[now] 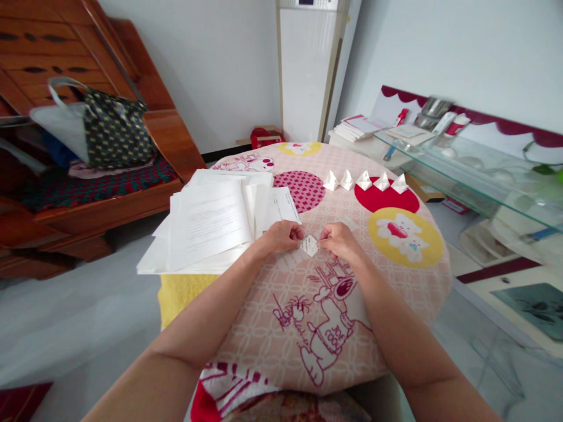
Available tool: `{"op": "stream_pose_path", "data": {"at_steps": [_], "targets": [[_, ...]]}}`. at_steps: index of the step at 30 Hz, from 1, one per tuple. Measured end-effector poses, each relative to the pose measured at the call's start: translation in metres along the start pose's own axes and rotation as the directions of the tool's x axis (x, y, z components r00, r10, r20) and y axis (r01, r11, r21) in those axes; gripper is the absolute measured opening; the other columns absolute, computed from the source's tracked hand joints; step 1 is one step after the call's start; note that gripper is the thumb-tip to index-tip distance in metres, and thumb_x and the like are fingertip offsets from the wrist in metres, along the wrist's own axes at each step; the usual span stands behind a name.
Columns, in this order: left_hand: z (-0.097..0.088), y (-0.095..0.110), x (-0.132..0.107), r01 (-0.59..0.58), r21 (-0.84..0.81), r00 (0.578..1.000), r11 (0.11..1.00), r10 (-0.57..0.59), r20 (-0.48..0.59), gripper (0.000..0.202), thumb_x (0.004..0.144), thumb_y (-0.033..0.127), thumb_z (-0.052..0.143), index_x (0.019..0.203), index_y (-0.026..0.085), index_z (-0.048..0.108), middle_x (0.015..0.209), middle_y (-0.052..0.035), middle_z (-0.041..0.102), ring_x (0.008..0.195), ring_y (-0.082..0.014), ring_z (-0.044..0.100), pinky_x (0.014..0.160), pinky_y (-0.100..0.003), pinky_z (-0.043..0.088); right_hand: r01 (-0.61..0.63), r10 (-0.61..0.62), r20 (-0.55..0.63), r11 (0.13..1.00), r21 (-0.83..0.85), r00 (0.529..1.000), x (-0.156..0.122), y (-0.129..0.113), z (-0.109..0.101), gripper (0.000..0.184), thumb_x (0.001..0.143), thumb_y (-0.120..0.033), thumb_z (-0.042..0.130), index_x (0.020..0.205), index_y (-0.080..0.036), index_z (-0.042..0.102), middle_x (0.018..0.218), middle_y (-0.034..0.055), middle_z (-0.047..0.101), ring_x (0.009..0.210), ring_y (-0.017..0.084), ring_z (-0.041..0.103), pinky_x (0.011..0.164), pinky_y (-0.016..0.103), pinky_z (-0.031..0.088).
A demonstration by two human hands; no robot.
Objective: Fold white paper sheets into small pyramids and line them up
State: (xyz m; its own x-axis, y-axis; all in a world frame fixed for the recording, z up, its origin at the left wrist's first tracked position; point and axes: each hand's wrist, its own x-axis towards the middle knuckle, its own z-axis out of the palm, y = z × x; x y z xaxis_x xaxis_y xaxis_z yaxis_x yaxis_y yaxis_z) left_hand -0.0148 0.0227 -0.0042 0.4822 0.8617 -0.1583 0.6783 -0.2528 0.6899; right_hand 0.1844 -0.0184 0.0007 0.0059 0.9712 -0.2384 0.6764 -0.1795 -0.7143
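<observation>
A small folded piece of paper (309, 245), diamond-shaped with print on it, is held between my two hands above the patterned tablecloth (272, 328). The fingers of my left hand (284, 235) pinch its left corner. On the opposite side, my right hand (339, 240) grips the right corner between thumb and fingers. Just beyond my left hand lies a loose printed sheet (284, 205). Several folded white paper shapes (363, 180) stand in a row towards the back right of the table.
Left of my hands, a stack of white papers (206, 223) reaches the table's edge. A glass shelf unit (475, 181) with assorted items stands at the right. At the left is a wooden bench (162, 146) with a dark patterned bag (116, 132). A white cabinet-like appliance (305, 70) stands behind.
</observation>
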Motion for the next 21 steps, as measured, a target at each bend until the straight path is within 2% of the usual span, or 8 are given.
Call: {"op": "stream_pose_path", "data": {"at_steps": [2,5,7,10,12,15,18,21], "targets": [[0.003,0.002,-0.003,-0.024,-0.005,0.999,1.000,0.024,-0.027,0.023,0.072,0.016,0.068,0.094,0.016,0.076,0.072,0.0004,0.070,0.065,-0.0131,0.061,0.065,-0.024,0.043,0.005,-0.005,0.011,0.999,0.035,1.000,0.000,0.001,0.000,0.019,0.077,-0.011,0.072,0.069,-0.019,0.057,0.048,-0.0057,0.055,0.035,0.011,0.052,0.038,0.021,0.035],[0.013,0.010,-0.004,0.004,0.077,0.991,0.997,0.006,-0.136,0.017,0.080,0.028,0.072,0.093,0.018,0.075,0.076,-0.0020,0.072,0.069,-0.0147,0.061,0.065,-0.026,0.041,0.009,-0.010,0.026,0.998,0.061,1.000,0.001,0.003,0.000,0.018,0.077,-0.010,0.071,0.069,-0.019,0.058,0.048,-0.0061,0.055,0.035,0.010,0.051,0.037,0.020,0.035],[0.019,0.016,-0.003,0.035,0.130,0.984,0.991,-0.012,-0.178,0.016,0.078,0.029,0.075,0.090,0.018,0.074,0.077,-0.0031,0.072,0.070,-0.0155,0.060,0.064,-0.027,0.039,0.019,-0.021,0.029,0.997,0.073,0.999,0.001,0.004,0.000,0.018,0.076,-0.009,0.071,0.068,-0.019,0.058,0.047,-0.0061,0.055,0.035,0.010,0.051,0.037,0.020,0.034],[0.022,0.018,0.000,0.038,0.084,0.985,0.996,-0.023,-0.172,0.011,0.077,0.025,0.077,0.082,0.017,0.071,0.074,-0.0021,0.070,0.067,-0.0146,0.058,0.062,-0.027,0.037,0.027,-0.032,0.046,0.993,0.112,0.998,0.000,0.005,-0.002,0.016,0.076,-0.010,0.071,0.070,-0.018,0.059,0.048,-0.0063,0.055,0.035,0.009,0.050,0.036,0.020,0.034],[0.021,0.013,0.002,0.007,-0.011,0.988,1.000,-0.009,-0.157,0.011,0.077,0.024,0.076,0.076,0.017,0.068,0.069,0.0001,0.066,0.064,-0.0128,0.056,0.060,-0.025,0.036,0.025,-0.037,0.078,0.987,0.158,0.996,-0.002,0.006,-0.004,0.011,0.076,-0.012,0.070,0.072,-0.018,0.062,0.050,-0.0062,0.057,0.035,0.009,0.050,0.036,0.019,0.034],[0.019,0.004,0.002,-0.058,-0.239,0.989,0.969,0.024,-0.145,0.018,0.076,0.029,0.075,0.071,0.017,0.063,0.060,0.0040,0.057,0.057,-0.0099,0.049,0.056,-0.023,0.034,0.051,-0.078,0.105,0.970,0.239,0.991,-0.004,0.007,-0.009,0.003,0.077,-0.017,0.069,0.074,-0.016,0.067,0.052,-0.0044,0.059,0.038,0.008,0.051,0.038,0.019,0.033],[0.017,-0.001,0.001,-0.122,-0.510,0.988,0.851,0.053,-0.148,0.028,0.075,0.038,0.077,0.074,0.017,0.058,0.056,0.0063,0.052,0.051,-0.0074,0.043,0.051,-0.021,0.032,0.143,-0.171,0.050,0.925,0.352,0.984,-0.005,0.008,-0.012,0.011,0.074,-0.026,0.071,0.073,-0.015,0.071,0.053,-0.0024,0.061,0.043,0.009,0.053,0.041,0.019,0.035],[0.014,0.002,-0.001,-0.193,-0.682,0.980,0.706,0.101,-0.174,0.040,0.072,0.047,0.081,0.078,0.017,0.056,0.058,0.0059,0.053,0.049,-0.0063,0.044,0.048,-0.020,0.034,0.244,-0.256,-0.036,0.857,0.453,0.966,-0.006,0.006,-0.014,0.018,0.070,-0.033,0.074,0.074,-0.015,0.073,0.054,-0.0015,0.063,0.046,0.009,0.053,0.046,0.020,0.039]]}}
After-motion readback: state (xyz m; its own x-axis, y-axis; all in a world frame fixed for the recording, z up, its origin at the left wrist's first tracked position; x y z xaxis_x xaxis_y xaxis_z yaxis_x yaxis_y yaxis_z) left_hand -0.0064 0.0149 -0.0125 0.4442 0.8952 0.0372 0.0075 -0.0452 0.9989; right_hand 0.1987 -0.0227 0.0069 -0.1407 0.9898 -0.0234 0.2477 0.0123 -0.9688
